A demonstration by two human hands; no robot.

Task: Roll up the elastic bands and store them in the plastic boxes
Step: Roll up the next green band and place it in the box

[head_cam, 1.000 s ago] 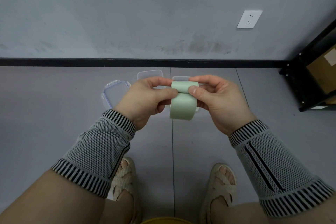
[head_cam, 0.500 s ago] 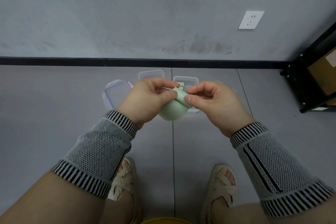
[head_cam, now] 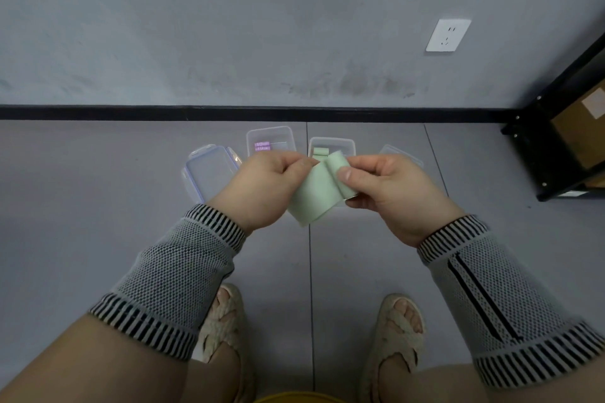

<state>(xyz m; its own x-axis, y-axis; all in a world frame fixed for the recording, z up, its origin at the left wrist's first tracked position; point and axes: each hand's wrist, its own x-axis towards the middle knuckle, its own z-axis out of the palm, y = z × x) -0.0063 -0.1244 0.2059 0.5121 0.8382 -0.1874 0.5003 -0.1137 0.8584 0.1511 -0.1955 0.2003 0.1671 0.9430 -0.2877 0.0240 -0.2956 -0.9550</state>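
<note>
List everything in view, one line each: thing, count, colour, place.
green elastic band: 1, pale green, held between both hands
plastic boxes: 2, clear, on the floor by the wall
rolled bands: purple in the left box, green in the right
lids: 2, clear, flanking the boxes
wall socket: 1, white
shelf: 1, black, far right
sandals: 2, beige
left hand: pinches the band
right hand: pinches the band

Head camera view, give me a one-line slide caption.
Both hands roll a green elastic band above open plastic boxes.
</note>
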